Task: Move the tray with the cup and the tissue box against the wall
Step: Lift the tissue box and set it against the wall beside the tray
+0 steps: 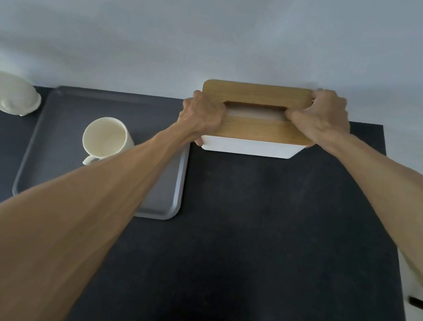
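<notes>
I see my left hand (203, 117) and right hand (321, 114) clamped on the 2 ends of the tissue box (255, 128), which sits against the wall (227, 23). Left of my grip, the tray (47, 149) carries the cup (106, 138), its far edge at the wall.

Dim, soft light; wide-angle edge distortion

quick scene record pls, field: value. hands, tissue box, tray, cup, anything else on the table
left hand: grips left end of tissue box
right hand: grips right end of tissue box
tissue box: white body, wooden lid with slot, at the wall, right of tray
tray: grey, on dark table, far edge near wall
cup: cream mug, upright on tray, looks empty
white figurine: left of tray, by wall
</notes>
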